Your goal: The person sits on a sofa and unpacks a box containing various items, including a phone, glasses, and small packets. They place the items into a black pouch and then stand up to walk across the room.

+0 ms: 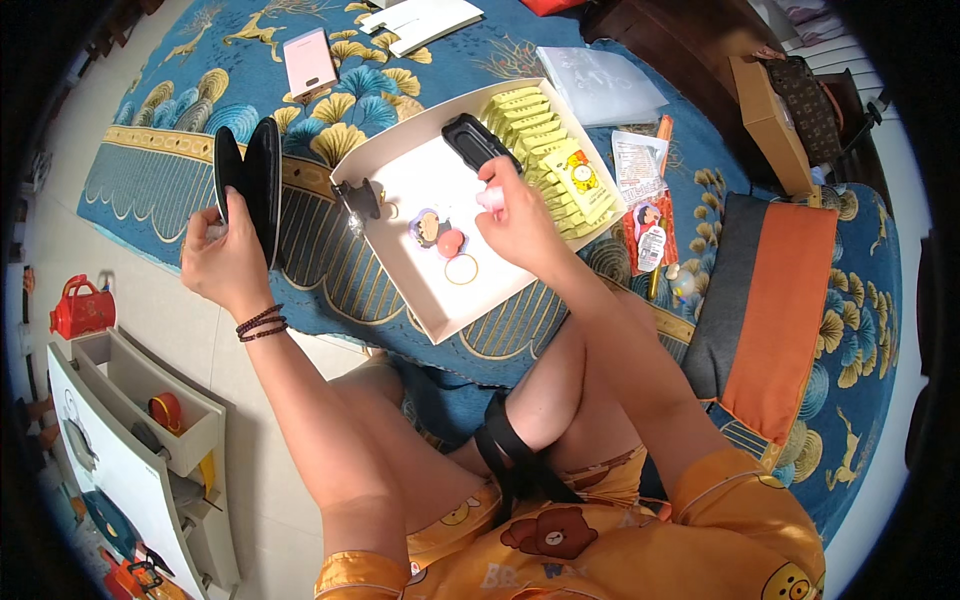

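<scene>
My left hand (229,262) grips a black clamshell case (264,187) with a pale edge, its two halves parted and its inside largely hidden. A small pink object (491,199) is pinched in my right hand (521,221), over a shallow white box (409,289); the fingers cover part of it. A black plastic tray (480,142) lies in the box just beyond that hand. Rows of yellow-green packets (536,142) line the box's right side. A cartoon figure piece (426,229), a round red item (451,244), a thin ring (461,270) and a black hair claw clip (358,201) are also inside.
The box sits on a blue patterned cover (315,262). Beyond it are a pink power bank (310,64) and clear plastic sleeves (600,86). Right of it lie a printed packet (641,172) and a grey-orange cushion (772,315). A drawer unit (150,405) stands at lower left.
</scene>
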`<state>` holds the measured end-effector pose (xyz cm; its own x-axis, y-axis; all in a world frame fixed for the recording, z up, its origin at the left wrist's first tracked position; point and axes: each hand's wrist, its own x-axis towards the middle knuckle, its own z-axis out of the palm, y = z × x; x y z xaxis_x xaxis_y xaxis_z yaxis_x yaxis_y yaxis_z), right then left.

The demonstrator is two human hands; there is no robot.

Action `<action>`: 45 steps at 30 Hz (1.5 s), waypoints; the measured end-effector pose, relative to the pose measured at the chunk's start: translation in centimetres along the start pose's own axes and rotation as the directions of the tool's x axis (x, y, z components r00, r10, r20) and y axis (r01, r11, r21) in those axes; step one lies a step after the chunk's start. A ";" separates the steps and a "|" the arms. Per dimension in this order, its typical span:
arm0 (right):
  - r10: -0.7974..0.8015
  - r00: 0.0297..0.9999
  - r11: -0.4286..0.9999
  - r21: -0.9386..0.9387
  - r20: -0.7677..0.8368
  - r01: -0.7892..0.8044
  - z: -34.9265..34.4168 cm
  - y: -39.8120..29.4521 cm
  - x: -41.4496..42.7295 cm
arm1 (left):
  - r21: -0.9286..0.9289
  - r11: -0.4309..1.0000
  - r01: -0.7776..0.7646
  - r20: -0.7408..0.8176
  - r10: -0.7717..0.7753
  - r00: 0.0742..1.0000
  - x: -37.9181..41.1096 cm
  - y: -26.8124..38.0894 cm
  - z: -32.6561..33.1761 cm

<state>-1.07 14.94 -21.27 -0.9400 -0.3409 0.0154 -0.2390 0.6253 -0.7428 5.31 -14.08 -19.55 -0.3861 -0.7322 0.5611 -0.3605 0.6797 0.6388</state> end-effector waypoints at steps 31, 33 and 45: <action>0.174 0.697 0.555 0.515 0.696 -0.653 0.2 -2.8 -0.4 | 0.025 1.000 0.010 0.027 -0.011 1.000 -0.4 0.6 0.6; 0.253 0.662 0.622 0.405 0.706 -0.670 0.5 -2.6 -0.2 | 0.008 1.000 0.026 0.036 -0.026 0.999 -0.5 0.7 0.6; 0.281 0.960 0.914 0.299 0.024 -0.275 -3.8 -0.7 1.2 | 0.026 0.999 0.026 0.047 -0.027 0.999 -0.6 1.0 0.6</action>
<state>-2.91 16.71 -18.19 -0.9633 -0.1682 -0.2093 0.1124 0.4552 -0.8833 4.71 -12.91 -19.52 -0.4157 -0.7476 0.5180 -0.3925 0.6612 0.6393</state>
